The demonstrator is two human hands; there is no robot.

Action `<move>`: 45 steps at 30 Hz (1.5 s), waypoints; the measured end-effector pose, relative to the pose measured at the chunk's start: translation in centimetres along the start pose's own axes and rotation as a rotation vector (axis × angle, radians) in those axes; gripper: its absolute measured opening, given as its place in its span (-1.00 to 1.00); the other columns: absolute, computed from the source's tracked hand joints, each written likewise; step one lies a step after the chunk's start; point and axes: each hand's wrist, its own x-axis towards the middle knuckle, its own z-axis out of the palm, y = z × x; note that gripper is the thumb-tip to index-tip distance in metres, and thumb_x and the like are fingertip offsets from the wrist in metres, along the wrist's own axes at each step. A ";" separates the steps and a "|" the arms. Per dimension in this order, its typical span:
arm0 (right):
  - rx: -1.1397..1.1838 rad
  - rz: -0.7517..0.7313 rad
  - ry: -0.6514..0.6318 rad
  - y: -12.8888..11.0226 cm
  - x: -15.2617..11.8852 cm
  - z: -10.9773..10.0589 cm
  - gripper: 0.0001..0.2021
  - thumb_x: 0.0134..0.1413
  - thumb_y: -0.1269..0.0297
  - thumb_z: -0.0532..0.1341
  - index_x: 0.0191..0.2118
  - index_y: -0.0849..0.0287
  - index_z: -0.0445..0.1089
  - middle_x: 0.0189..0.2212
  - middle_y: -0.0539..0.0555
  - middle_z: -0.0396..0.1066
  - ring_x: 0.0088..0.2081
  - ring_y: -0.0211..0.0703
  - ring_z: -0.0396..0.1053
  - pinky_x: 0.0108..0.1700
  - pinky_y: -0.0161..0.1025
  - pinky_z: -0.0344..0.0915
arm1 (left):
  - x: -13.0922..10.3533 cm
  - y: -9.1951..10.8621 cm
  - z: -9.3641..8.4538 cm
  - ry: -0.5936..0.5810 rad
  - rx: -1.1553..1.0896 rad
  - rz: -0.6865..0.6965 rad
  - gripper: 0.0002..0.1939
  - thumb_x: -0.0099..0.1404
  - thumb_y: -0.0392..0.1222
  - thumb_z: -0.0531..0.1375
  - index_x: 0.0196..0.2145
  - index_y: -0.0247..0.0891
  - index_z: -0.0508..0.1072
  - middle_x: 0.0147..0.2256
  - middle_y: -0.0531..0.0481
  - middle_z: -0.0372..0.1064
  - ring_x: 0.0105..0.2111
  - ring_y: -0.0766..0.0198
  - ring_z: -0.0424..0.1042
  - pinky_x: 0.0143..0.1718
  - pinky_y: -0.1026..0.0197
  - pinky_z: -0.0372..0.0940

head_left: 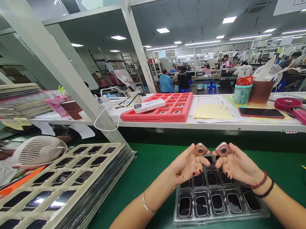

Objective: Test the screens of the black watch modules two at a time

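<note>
My left hand pinches a rose-gold smartwatch body between thumb and fingers, its round back sensor turned toward me. A second, matching smartwatch body, also back side out, is gripped by my right hand. The two watch bodies are close together but apart. Both hands are raised over the far part of a clear plastic tray, whose pockets hold several watches with dark screens facing up. My hands and wrists cover some of its pockets.
Stacked trays with dark screens stand at left on the green mat. The shelf ahead holds a red foam tray, papers, a phone, a teal cup and a pink fan. A slanted white post crosses the left.
</note>
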 end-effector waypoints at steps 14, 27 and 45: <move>-0.661 -0.443 0.217 1.4 -0.2 2.1 -0.64 0.06 0.36 0.23 -0.02 0.15 0.19 -0.29 0.06 0.34 -0.42 -0.28 0.32 -0.40 -0.33 0.36 | -0.5 -1.2 2.2 0.191 0.639 0.365 -0.51 0.16 -0.22 0.23 0.05 -0.27 0.24 -0.10 -0.21 0.35 -0.26 0.18 0.44 -0.37 0.28 0.28; -0.733 -0.421 0.190 1.4 -0.3 2.3 -0.75 0.08 0.40 0.18 -0.09 0.18 0.23 -0.31 0.07 0.34 -0.38 -0.24 0.32 -0.39 -0.32 0.36 | -0.7 -1.5 2.0 0.215 0.768 0.339 -0.58 0.20 -0.27 0.14 0.04 -0.30 0.26 -0.12 -0.20 0.38 -0.30 0.23 0.45 -0.44 0.34 0.26; -0.805 -0.428 0.214 1.2 -0.4 2.4 -0.74 0.07 0.40 0.15 -0.08 0.20 0.26 -0.27 0.09 0.37 -0.37 -0.22 0.31 -0.37 -0.29 0.35 | -0.8 -1.4 2.3 0.231 0.825 0.320 -0.61 0.18 -0.34 0.08 0.00 -0.33 0.27 -0.13 -0.18 0.39 -0.32 0.25 0.47 -0.43 0.34 0.26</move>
